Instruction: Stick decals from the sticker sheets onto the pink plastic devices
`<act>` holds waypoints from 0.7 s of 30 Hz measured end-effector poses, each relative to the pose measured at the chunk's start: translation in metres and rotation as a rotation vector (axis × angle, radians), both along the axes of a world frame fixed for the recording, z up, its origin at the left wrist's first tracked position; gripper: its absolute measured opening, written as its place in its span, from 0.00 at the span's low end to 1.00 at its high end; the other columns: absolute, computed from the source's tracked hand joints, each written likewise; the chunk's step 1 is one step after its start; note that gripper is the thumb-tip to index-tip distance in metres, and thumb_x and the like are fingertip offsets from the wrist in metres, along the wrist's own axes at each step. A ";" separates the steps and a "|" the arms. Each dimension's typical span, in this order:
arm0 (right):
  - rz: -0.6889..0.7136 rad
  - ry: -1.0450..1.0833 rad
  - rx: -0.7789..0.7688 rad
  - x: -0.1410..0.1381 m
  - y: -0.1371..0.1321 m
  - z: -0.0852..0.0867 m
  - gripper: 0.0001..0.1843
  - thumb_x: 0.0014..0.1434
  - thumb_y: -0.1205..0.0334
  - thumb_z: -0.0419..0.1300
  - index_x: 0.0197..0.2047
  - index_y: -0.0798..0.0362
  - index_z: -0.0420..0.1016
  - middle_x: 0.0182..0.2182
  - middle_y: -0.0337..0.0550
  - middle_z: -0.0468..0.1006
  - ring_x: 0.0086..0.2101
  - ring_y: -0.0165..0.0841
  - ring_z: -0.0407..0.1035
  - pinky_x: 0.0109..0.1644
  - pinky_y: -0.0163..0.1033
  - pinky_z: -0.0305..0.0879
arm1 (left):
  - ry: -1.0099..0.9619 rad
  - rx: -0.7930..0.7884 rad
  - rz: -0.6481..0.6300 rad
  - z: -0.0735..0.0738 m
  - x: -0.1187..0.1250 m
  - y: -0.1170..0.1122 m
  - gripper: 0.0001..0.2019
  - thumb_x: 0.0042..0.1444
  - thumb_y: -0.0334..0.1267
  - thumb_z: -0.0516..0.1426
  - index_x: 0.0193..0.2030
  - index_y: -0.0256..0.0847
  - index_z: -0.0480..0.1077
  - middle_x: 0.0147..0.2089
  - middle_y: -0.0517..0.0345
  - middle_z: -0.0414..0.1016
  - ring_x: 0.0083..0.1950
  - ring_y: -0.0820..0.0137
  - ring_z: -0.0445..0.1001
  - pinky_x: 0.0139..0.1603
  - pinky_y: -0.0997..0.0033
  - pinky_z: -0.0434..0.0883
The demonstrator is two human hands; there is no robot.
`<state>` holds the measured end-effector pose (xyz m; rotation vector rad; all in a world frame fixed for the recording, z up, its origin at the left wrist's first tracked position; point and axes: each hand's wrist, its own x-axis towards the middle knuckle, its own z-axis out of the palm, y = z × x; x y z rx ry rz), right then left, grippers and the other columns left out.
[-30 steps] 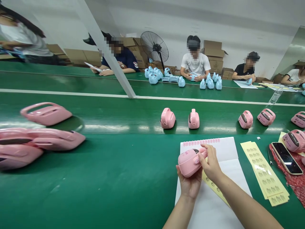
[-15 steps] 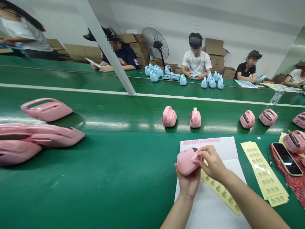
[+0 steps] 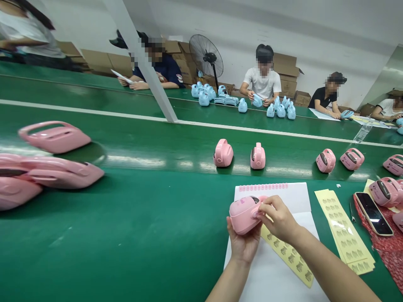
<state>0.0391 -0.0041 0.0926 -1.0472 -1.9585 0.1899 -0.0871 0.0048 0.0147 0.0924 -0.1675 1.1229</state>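
My left hand [image 3: 243, 247] cups a small pink device with a carrying handle [image 3: 244, 214] from below, its dark window facing up and away. At the device's right side, near the handle's end, the fingertips of my right hand [image 3: 278, 218] are pinched together. Whether they hold something small there I cannot make out. Beneath both hands lies a white paper sheet [image 3: 267, 268] with a row of small pink stickers [image 3: 263, 187] along its top edge. A yellow sticker strip [image 3: 291, 256] rests on that sheet, partly covered by my right hand and the device.
More yellow sticker sheets [image 3: 341, 230] and a phone [image 3: 374, 213] on red wrap [image 3: 385, 247] lie to the right. Several pink devices [image 3: 223, 153] stand ahead; others [image 3: 59, 172] are at left. Co-workers sit across the green table [image 3: 126, 235] with blue devices [image 3: 281, 110].
The view has shifted slightly, so near things sit a little differently. Both hands keep the pink device almost in place, my right fingertips still at its side. A co-worker opposite has tilted a blue device.
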 end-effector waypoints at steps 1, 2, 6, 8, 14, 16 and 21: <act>0.014 0.013 -0.053 0.007 0.004 -0.003 0.06 0.57 0.64 0.53 0.36 0.49 0.71 0.33 0.44 0.69 0.38 0.34 0.65 0.42 0.42 0.67 | 0.027 0.008 0.007 -0.001 -0.002 0.002 0.23 0.56 0.48 0.50 0.56 0.40 0.63 0.50 0.45 0.73 0.51 0.60 0.71 0.52 0.63 0.67; -0.010 0.027 -0.126 0.015 0.010 -0.006 0.05 0.56 0.64 0.54 0.36 0.49 0.71 0.34 0.43 0.69 0.38 0.33 0.66 0.43 0.41 0.67 | 0.068 0.015 0.030 -0.001 -0.004 0.004 0.22 0.54 0.47 0.52 0.55 0.41 0.63 0.51 0.46 0.73 0.51 0.59 0.71 0.52 0.62 0.68; -0.414 0.069 -0.403 0.062 0.043 -0.023 0.10 0.55 0.67 0.52 0.40 0.52 0.70 0.36 0.44 0.68 0.36 0.34 0.66 0.43 0.42 0.65 | 0.371 -0.004 0.185 0.001 -0.012 0.010 0.28 0.45 0.39 0.62 0.55 0.51 0.62 0.47 0.56 0.76 0.50 0.59 0.72 0.48 0.60 0.70; -0.497 0.068 -0.444 0.081 0.058 -0.031 0.11 0.52 0.70 0.54 0.39 0.53 0.71 0.34 0.45 0.67 0.37 0.36 0.66 0.45 0.45 0.62 | 0.625 0.009 0.216 0.005 -0.010 0.009 0.37 0.37 0.34 0.67 0.57 0.49 0.60 0.43 0.55 0.77 0.47 0.57 0.73 0.45 0.60 0.72; -0.468 0.105 -0.504 0.090 0.066 -0.042 0.05 0.49 0.71 0.56 0.26 0.53 0.70 0.30 0.40 0.65 0.34 0.34 0.65 0.44 0.43 0.61 | 1.225 0.208 0.401 0.020 0.011 -0.008 0.48 0.25 0.35 0.69 0.57 0.51 0.55 0.55 0.51 0.66 0.52 0.52 0.68 0.44 0.59 0.71; -0.442 0.151 -0.529 0.086 0.061 -0.039 0.04 0.50 0.70 0.56 0.26 0.53 0.68 0.30 0.40 0.65 0.35 0.33 0.65 0.43 0.41 0.62 | 1.332 0.327 0.446 0.018 0.014 -0.010 0.44 0.29 0.38 0.68 0.57 0.50 0.55 0.57 0.51 0.64 0.55 0.53 0.66 0.49 0.58 0.68; -0.187 0.236 -0.605 0.071 0.033 -0.009 0.04 0.53 0.62 0.57 0.28 0.52 0.66 0.31 0.37 0.66 0.33 0.29 0.66 0.38 0.37 0.65 | 1.427 0.664 0.495 0.000 0.009 -0.004 0.40 0.38 0.38 0.64 0.59 0.50 0.53 0.62 0.49 0.56 0.60 0.53 0.59 0.57 0.53 0.60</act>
